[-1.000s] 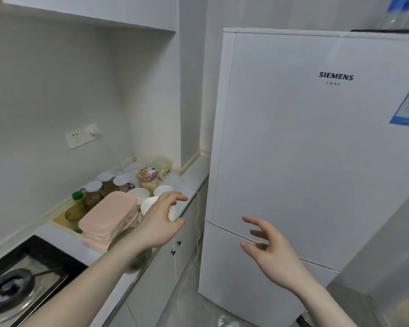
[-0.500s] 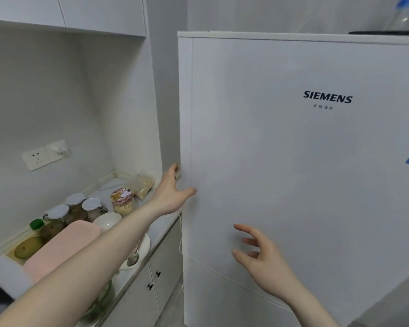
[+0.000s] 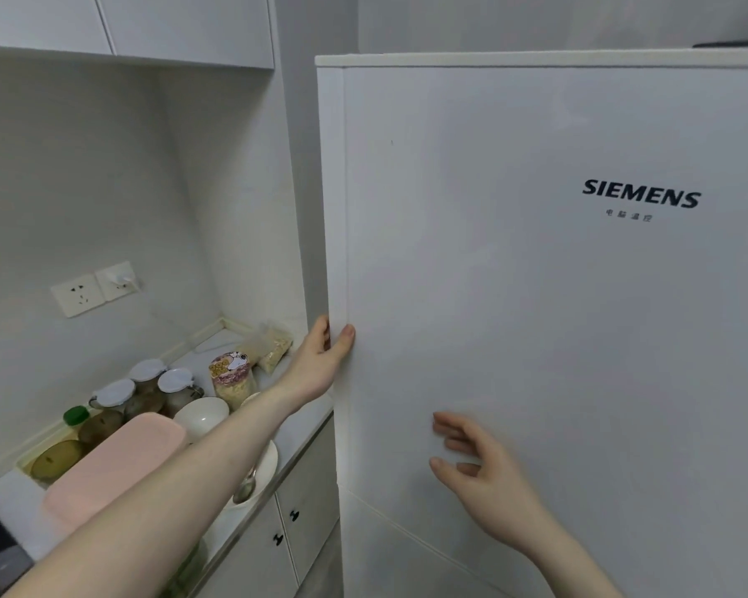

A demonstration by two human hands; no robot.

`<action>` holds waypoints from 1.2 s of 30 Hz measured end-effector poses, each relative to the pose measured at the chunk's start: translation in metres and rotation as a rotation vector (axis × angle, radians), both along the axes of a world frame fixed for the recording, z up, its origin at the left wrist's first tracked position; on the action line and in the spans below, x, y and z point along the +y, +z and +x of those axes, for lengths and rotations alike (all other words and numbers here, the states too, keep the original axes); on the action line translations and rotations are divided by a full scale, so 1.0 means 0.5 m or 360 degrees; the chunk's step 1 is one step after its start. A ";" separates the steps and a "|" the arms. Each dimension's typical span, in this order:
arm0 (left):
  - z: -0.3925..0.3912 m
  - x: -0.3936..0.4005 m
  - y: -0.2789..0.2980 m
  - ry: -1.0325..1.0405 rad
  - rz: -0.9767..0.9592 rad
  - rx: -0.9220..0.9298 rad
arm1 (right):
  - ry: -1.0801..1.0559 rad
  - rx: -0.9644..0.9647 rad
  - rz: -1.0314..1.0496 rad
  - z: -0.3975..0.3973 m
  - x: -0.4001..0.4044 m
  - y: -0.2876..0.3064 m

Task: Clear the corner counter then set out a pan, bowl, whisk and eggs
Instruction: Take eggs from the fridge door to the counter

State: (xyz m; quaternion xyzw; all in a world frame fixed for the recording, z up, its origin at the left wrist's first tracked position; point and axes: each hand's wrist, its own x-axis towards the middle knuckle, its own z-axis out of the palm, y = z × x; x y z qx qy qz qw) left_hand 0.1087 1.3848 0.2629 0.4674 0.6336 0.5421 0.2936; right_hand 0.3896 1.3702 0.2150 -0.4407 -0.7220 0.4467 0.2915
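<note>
Head view. Since half a second ago the left hand (image 3: 320, 360) has closed on the left edge of the refrigerator door (image 3: 514, 295): its fingers now wrap behind the edge and the thumb presses the front face. The right hand (image 3: 476, 463) stays released, fingers spread, holding nothing, hovering just before the door at about 5 o'clock of the left hand.

The eggs are not in view; probably they are behind this door, still shut. A white bowl (image 3: 201, 418) stands on the corner surface (image 3: 303, 418) at 8 o'clock of the left hand, among lidded jars (image 3: 147, 384), a pink container (image 3: 117, 461) and a snack jar (image 3: 230, 379). Pan and whisk are not visible.

Risks, as judged: the grip at the thin edge may slip if the seal resists; the outstretched left forearm passes low over the crowded surface and could knock the bowl or a jar.

Legible writing: "SIEMENS" at the door's upper right, with small unreadable characters beneath.
</note>
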 end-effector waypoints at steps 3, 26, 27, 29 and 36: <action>-0.007 0.000 -0.002 -0.0025 -0.0012 0.0010 | -0.0065 -0.0001 0.0003 -0.009 -0.011 -0.004; -0.138 -0.256 -0.014 -0.0759 0.0255 0.0158 | -0.0171 -0.0170 -0.0061 -0.250 -0.393 -0.025; -0.149 -0.282 -0.015 -0.0824 0.0266 0.0236 | -0.0167 -0.0170 -0.0074 -0.269 -0.424 -0.025; -0.163 -0.320 -0.011 -0.0921 0.0275 0.0398 | -0.0123 -0.0178 -0.0077 -0.298 -0.465 -0.023; -0.157 -0.431 0.055 -0.1238 0.0323 0.0732 | -0.0010 -0.0379 -0.0006 -0.373 -0.569 -0.020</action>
